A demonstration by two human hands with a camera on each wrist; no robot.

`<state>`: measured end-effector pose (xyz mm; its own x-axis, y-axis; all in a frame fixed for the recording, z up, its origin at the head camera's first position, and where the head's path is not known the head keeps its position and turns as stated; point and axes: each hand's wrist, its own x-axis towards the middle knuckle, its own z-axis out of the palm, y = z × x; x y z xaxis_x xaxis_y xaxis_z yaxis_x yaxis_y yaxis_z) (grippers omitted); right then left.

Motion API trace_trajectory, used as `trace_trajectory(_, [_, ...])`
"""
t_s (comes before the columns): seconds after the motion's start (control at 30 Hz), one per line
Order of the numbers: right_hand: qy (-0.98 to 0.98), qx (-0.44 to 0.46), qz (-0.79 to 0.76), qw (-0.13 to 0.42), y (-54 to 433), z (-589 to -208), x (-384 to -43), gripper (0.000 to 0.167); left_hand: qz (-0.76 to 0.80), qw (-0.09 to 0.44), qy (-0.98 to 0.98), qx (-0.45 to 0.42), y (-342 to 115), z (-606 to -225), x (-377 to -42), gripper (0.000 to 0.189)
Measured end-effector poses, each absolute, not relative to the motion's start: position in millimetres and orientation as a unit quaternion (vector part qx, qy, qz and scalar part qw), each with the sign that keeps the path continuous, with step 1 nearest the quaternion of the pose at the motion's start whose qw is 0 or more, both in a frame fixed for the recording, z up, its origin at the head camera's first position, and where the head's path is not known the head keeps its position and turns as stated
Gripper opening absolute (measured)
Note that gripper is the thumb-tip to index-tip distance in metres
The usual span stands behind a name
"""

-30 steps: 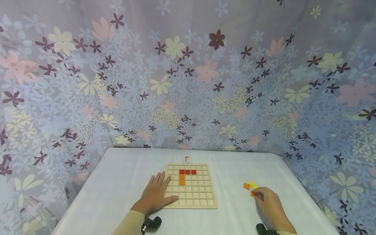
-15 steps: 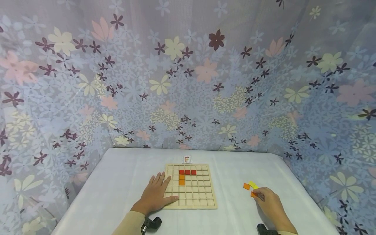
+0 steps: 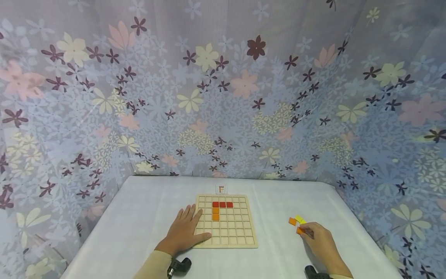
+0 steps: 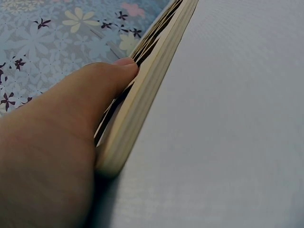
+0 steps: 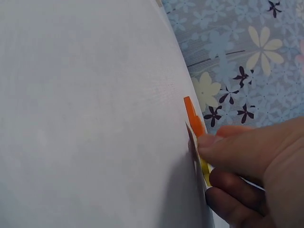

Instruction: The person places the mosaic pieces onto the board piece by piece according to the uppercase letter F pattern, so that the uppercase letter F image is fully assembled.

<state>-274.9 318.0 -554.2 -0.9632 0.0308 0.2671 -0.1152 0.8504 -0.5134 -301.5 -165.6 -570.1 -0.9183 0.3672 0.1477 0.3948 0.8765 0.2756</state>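
On the white table, roughly mid-view, sits the board, a wooden grid w/ raised dividers. L hand rests flat on its L side, holding nothing: fingers straight & a bit spread, pointing away from the person, thumb out wide over the near-L cells. L wrist cam shows the thumb over the board's near edge.

On the grid: 3 red tiles side by side in one row near the far end, 2 orange tiles in a column directly below the leftmost red. Small card w/ a printed grid lies just beyond the far edge.

R hand is well right of the board, pinching an orange tile btwn thumb & fingertip, gap narrow. R wrist cam gets a piece edge-on at the thumb; which face it shows, can't tell. Next to it: loose orange tile flat on the table, plus yellow tiles, partly behind the fingers, so exact count unclear.

Black wrist mount at the L cuff. Floral curtain behind the table.
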Motion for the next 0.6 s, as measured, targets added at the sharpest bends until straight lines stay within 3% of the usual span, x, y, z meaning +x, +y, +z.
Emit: trace_trajectory(0.6, [-0.926,0.074,0.345,0.132,263,-547,-289,0.029,-0.158,0.054,-0.965,-0.199,-165,-570,-300,0.103])
